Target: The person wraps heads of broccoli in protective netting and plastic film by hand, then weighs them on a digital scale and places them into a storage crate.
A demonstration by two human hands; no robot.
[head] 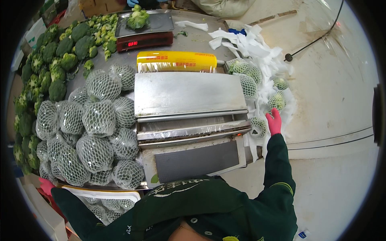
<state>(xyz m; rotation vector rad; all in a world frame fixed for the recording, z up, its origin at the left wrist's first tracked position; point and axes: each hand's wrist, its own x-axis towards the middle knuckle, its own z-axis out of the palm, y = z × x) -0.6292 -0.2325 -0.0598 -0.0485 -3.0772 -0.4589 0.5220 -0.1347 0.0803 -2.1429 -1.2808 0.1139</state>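
Observation:
Out to the right, my right hand, in a pink glove, reaches with thumb and fingers apart. Its fingertips are at the near side of a foam-netted broccoli head, and I see no grip on it. Another netted head lies just left of that hand. My left hand, also gloved in pink, is at the lower left, beside the near corner of a pile of netted, film-wrapped broccoli heads. Its fingers are partly hidden. Between my arms stands a metal film-wrapping machine with a dark plate at its front.
A yellow-cored roll of cling film sits behind the machine. Farther back, a scale carries a broccoli piece. Unwrapped broccoli lines the left. White foam nets are heaped right. A white foam box holds netted heads below.

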